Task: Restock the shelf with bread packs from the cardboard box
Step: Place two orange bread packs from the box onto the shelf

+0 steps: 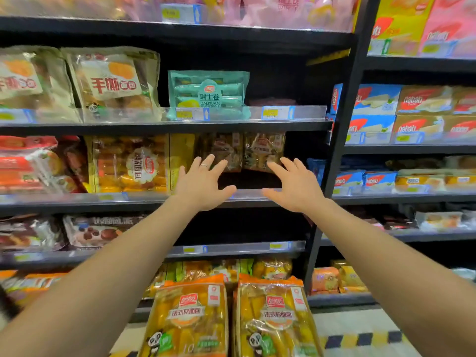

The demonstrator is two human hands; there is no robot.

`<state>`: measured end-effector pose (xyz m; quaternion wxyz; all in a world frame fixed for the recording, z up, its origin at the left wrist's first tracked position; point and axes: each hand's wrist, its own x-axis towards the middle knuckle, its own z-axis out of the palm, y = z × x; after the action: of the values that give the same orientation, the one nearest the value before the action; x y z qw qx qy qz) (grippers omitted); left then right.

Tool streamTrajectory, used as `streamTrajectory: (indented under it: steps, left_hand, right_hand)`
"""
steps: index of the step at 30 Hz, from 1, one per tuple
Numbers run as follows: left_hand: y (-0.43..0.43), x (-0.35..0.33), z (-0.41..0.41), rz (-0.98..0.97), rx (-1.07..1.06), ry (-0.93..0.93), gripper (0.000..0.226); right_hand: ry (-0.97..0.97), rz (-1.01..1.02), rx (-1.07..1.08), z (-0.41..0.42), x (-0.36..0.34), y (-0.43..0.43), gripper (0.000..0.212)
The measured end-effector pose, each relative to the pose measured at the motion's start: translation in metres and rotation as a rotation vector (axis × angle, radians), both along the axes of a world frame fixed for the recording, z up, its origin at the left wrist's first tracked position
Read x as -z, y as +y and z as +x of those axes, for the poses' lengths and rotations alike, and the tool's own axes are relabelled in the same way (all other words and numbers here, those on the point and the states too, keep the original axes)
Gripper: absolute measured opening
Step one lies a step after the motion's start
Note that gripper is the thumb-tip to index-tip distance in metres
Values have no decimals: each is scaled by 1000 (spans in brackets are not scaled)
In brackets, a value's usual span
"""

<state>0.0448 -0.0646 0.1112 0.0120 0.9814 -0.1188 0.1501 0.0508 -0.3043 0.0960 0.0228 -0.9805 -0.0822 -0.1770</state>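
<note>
Left of gap: yellow clear-plastic bread pack [128,163] upright on the black metal shelf [77,203], just beside the left hand
Left hand [203,185]: fingers straight and spread wide, holding nothing; silver ring [204,165] on one finger
Task packs: pair of brown clear-plastic bread packs [264,152] upright side by side, set back on the same shelf, between both hands; fingertip contact unclear
Right hand [292,185]: fingers spread, empty; near the black upright post [334,150]
Far right: blue wafer boxes [376,99] stacked beyond the post

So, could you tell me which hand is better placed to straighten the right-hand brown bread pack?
Probably the right: the right hand hovers open just below that brown bread pack, while the left hand is before its neighbour.
</note>
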Motion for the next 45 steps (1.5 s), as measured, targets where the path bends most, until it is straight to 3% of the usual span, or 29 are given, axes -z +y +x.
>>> streamTrajectory:
  steps: [9, 19, 29, 32, 34, 39, 42, 45]
  left_hand:
    - [23, 82, -77, -75, 40, 38, 75]
    - [47, 204, -120, -144, 8, 200, 80]
    - [68, 276, -130, -116, -94, 233, 51]
    - [74, 281, -131, -151, -203, 260, 60]
    - [78, 282, -131, -229, -274, 318, 74]
    - [93, 293, -126, -490, -359, 559, 115]
    - [91, 294, -126, -522, -367, 586, 113]
    - [86, 291, -127, -530, -377, 582, 107]
  right_hand:
    - [59, 85, -18, -82, 67, 7, 78]
    - [285, 138, 10, -127, 185, 5, 77]
    - [345, 295, 46, -147, 261, 3, 76]
    - [327, 290, 101, -151, 270, -1, 79]
    - [332, 259, 192, -153, 274, -4, 93]
    - [562, 615, 412, -150, 285, -17, 128]
    - [602, 858, 349, -148, 295, -21, 133]
    - [578, 893, 285, -151, 292, -18, 119]
